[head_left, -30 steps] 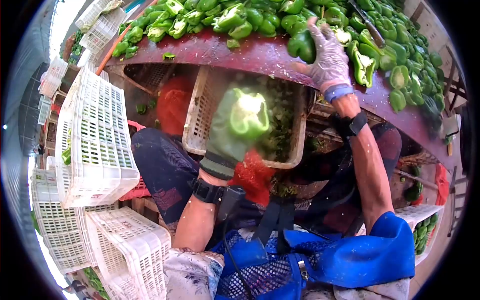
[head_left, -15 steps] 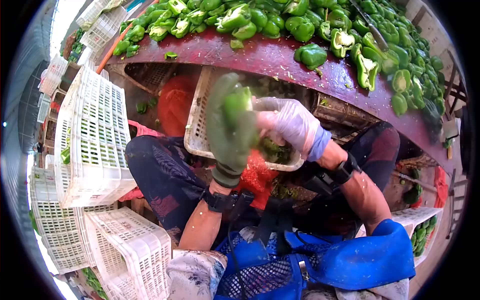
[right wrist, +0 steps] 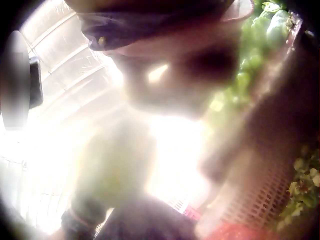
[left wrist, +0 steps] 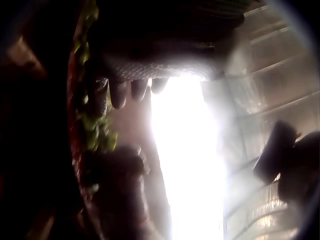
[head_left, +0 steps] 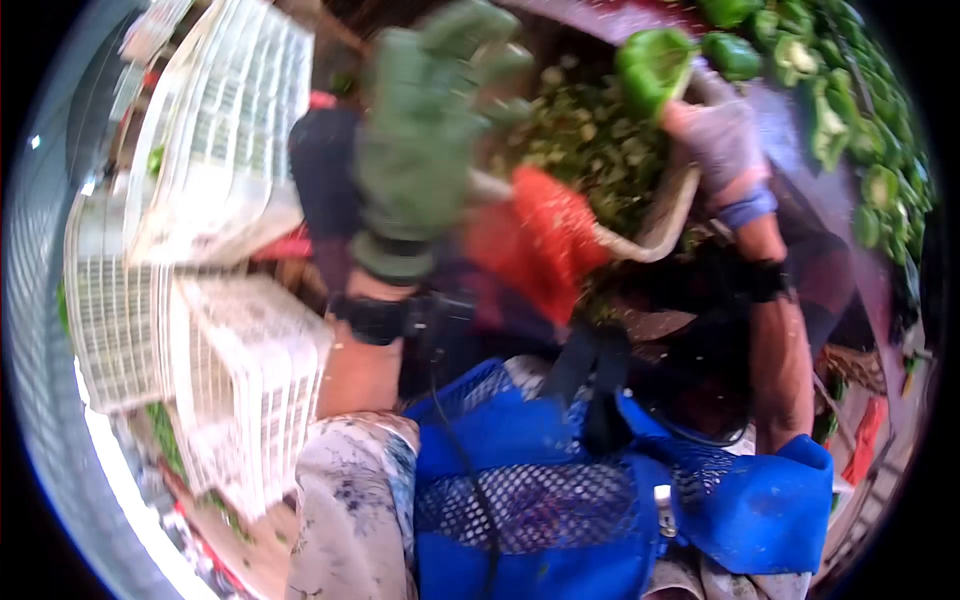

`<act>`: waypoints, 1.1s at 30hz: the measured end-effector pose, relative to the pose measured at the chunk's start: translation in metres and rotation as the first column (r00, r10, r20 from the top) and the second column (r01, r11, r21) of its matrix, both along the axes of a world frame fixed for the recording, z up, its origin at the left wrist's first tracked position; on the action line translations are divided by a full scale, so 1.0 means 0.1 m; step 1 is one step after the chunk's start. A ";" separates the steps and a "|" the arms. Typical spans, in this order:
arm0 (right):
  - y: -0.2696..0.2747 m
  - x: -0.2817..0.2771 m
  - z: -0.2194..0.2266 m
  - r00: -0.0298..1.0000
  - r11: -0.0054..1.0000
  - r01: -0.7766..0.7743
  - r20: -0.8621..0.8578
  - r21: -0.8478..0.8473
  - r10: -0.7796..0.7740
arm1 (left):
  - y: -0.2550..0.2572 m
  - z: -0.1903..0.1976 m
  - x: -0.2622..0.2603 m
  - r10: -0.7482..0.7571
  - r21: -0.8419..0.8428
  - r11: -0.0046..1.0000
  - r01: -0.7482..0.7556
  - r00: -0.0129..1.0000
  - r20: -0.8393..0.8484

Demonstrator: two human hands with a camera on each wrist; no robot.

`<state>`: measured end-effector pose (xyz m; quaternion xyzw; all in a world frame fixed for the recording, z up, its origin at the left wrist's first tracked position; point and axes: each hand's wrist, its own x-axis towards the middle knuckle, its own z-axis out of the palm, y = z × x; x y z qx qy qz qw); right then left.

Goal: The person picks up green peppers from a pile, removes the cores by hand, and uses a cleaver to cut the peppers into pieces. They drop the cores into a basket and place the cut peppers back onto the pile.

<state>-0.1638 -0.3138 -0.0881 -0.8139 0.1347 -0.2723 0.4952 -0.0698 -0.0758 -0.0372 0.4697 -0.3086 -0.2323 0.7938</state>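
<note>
In the head view my left hand (head_left: 415, 150), in a green glove, is raised left of the crate with its fingers spread and nothing in them. The left wrist view is dark but shows the gloved fingers (left wrist: 119, 94) apart from the thumb. My right hand (head_left: 728, 145), in a thin pale glove, grips a cut, hollowed green bell pepper (head_left: 650, 72) at the table's edge. A whole green bell pepper (head_left: 732, 55) lies on the table just beyond that hand. In the right wrist view the right hand (right wrist: 175, 80) is blurred and shadowed.
Below the hands stands a crate (head_left: 660, 225) of pepper scraps, with a red net bag (head_left: 550, 240) over its near side. Many green peppers (head_left: 880, 130) cover the dark red table (head_left: 785, 120). White plastic crates (head_left: 225, 150) are stacked at left.
The hands came together at a cut pepper over the crate, then parted. The left hand is now empty; the right carries a hollowed pepper toward the table. The head view has shifted downward.
</note>
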 end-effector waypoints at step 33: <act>0.07 -0.23 -0.10 0.929 0.954 -0.298 -0.239 -0.029 0.283 | 2.15 -0.23 -1.92 0.720 0.679 0.441 -0.587 0.683 0.123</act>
